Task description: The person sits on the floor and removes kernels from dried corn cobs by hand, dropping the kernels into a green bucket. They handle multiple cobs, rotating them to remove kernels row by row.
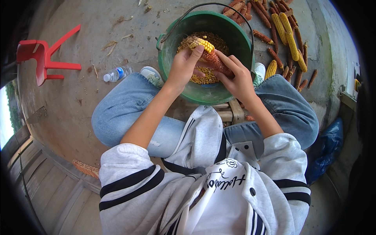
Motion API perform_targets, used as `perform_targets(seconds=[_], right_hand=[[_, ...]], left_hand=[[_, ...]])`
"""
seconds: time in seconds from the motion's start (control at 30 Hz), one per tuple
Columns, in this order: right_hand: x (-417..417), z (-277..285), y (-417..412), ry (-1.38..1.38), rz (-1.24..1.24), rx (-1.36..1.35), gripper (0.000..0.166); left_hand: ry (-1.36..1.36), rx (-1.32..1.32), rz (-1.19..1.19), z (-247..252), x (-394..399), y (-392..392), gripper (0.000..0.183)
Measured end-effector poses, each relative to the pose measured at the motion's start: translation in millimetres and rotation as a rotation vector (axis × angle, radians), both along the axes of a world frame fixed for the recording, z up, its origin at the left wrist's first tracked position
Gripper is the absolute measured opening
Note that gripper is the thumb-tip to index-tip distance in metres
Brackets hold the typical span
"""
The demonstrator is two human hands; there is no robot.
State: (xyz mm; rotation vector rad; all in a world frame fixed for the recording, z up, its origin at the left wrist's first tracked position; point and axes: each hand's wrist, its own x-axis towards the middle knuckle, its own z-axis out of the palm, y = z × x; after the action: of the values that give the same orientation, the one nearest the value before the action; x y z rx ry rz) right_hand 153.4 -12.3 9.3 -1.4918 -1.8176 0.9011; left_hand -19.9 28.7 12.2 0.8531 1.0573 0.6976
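Above a green plastic bucket (205,98), both hands hold one partly shelled corn cob (216,60). Yellow kernels remain at its upper left end, and the rest is bare and reddish. My left hand (182,66) grips the kernel end, with the thumb on the kernels. Around the bare end are the fingers of my right hand (236,73). Loose corn kernels (205,77) lie in the bottom of the bucket, partly hidden by the hands and the cob. The bucket stands between my feet, its wire handle raised over the far side.
Bare corn cobs (260,13) and several yellow ears of corn (290,44) lie on the concrete floor at the right. A plastic bottle (117,74) and a red plastic chair (44,58) are at the left. A blue plastic bag (326,149) is at the lower right.
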Motion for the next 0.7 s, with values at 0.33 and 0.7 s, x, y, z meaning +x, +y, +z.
perform_targets(seconds=[0.33, 0.7], right_hand=[[0.0, 2.1, -1.9, -0.242, 0.059, 0.154, 0.057], [8.4, -9.9, 3.9, 0.128, 0.01, -0.323, 0.031]], left_hand=[[-0.027, -0.034, 0.031, 2.6, 0.3, 0.8, 0.052], [-0.105, 0.095, -0.093, 1.1, 3.2, -0.7, 0.048]])
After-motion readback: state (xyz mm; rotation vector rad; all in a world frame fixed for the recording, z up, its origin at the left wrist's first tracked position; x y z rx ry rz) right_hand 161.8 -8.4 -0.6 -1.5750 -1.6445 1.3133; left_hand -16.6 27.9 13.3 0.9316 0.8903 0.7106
